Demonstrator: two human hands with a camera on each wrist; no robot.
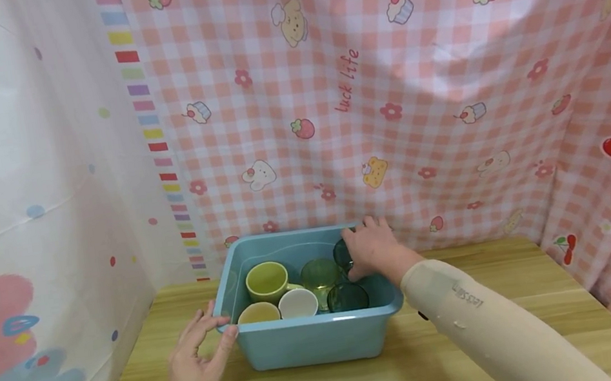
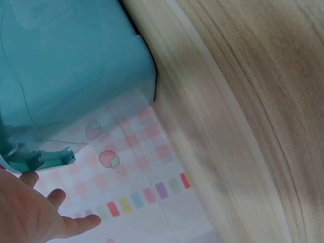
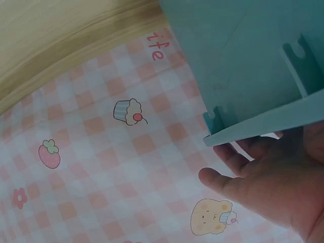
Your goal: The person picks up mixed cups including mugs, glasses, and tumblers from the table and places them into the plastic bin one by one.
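A blue plastic basin [image 1: 315, 342] holds several cups and glasses. My right hand [image 1: 375, 247] reaches over its back right corner, thumb and forefinger around a dark green glass [image 1: 342, 255] and partly hiding it. In the right wrist view the other fingers [image 3: 235, 185] stretch out beyond the rim. My left hand [image 1: 196, 355] touches the front left corner of the rim with thumb and forefinger, the remaining fingers spread, as the left wrist view also shows. Nearby in the basin are a yellow-green mug [image 1: 267, 280], a green glass [image 1: 319, 276] and another dark glass [image 1: 347, 297].
A cream cup [image 1: 258, 313] and a white cup [image 1: 298, 303] sit along the basin's front wall. Below is a wood-grain table [image 1: 494, 320]. A pink checked cloth [image 1: 268, 91] hangs close behind the basin, with a white patterned cloth [image 1: 67, 204] on the left.
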